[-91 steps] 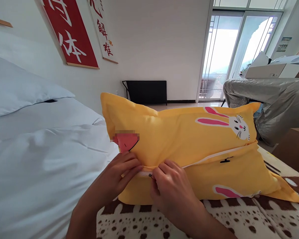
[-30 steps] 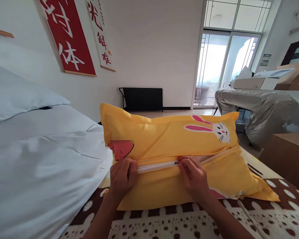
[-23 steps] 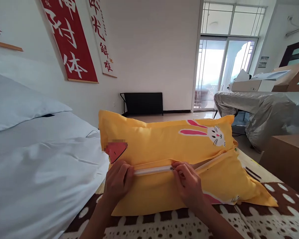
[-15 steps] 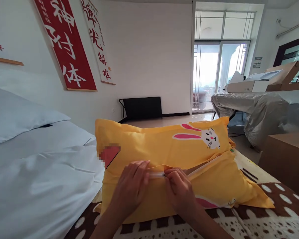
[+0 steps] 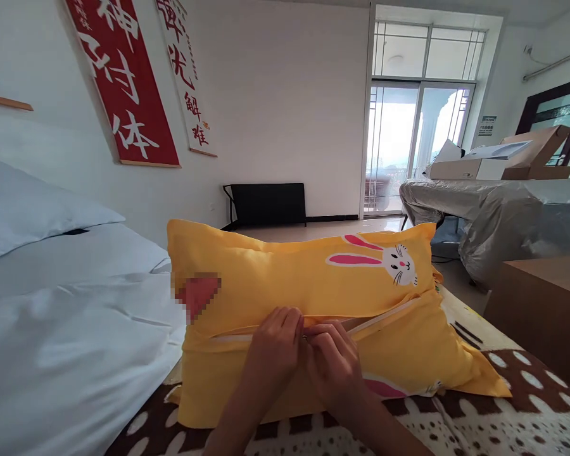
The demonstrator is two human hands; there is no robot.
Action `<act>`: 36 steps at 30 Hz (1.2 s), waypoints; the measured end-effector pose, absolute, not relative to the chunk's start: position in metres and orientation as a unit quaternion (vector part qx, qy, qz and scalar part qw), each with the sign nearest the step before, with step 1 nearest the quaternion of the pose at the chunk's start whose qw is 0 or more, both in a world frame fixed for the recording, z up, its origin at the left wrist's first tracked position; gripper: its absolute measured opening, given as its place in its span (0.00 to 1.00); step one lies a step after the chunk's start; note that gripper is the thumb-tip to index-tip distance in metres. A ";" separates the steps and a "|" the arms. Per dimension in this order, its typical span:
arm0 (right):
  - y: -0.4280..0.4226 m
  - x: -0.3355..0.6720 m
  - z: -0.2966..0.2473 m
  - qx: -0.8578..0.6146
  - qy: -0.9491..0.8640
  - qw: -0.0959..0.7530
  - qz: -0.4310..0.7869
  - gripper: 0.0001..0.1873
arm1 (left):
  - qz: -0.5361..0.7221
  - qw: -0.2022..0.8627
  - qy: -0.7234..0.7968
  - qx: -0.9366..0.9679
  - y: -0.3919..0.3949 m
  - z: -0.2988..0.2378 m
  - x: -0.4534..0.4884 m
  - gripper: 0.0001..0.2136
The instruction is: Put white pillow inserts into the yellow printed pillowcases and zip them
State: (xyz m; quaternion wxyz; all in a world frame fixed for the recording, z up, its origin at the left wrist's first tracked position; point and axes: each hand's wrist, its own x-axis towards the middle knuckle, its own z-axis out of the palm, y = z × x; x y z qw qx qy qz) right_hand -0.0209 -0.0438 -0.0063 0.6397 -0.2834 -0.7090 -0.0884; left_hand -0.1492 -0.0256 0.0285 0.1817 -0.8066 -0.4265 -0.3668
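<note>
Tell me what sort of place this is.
Probably a bedroom or similar living space: white bedding on the left, a yellow rabbit-print pillow on a spotted blanket, and a hanging red calligraphy scroll suggest it.

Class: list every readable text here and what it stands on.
"神附体": red scroll
"光解难": white scroll; character above is cut off
Left-edge scroll: fragment only
Too small to read: both scrolls' side script, wall notice, white box's mark
</note>
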 end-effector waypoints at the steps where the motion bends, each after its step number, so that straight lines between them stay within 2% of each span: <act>1: -0.043 -0.021 -0.006 -0.288 -0.706 0.640 -0.093 0.09 | -0.398 0.192 -0.414 -0.796 -0.021 0.022 -0.148 0.12; 6: -0.035 -0.012 -0.003 -0.341 -0.713 0.602 -0.116 0.08 | -0.446 0.236 -0.390 -0.770 -0.011 0.009 -0.147 0.12; 12: -0.027 0.008 0.000 -0.403 -0.700 0.580 -0.109 0.07 | -0.411 0.226 -0.392 -0.791 -0.018 0.016 -0.148 0.12; 22: -0.021 0.002 -0.007 -0.439 -0.706 0.525 -0.180 0.05 | -0.371 0.263 -0.399 -0.796 -0.020 0.011 -0.146 0.13; 26: -0.023 0.008 -0.003 -0.436 -0.734 0.499 -0.148 0.06 | -0.378 0.266 -0.400 -0.792 -0.020 0.012 -0.146 0.14; 32: -0.034 0.037 0.018 -0.473 -0.757 0.450 -0.026 0.06 | -0.389 0.260 -0.403 -0.786 -0.020 0.012 -0.147 0.14; 36: -0.036 0.051 0.022 -0.525 -0.736 0.426 -0.029 0.07 | -0.391 0.255 -0.403 -0.787 -0.021 0.013 -0.147 0.13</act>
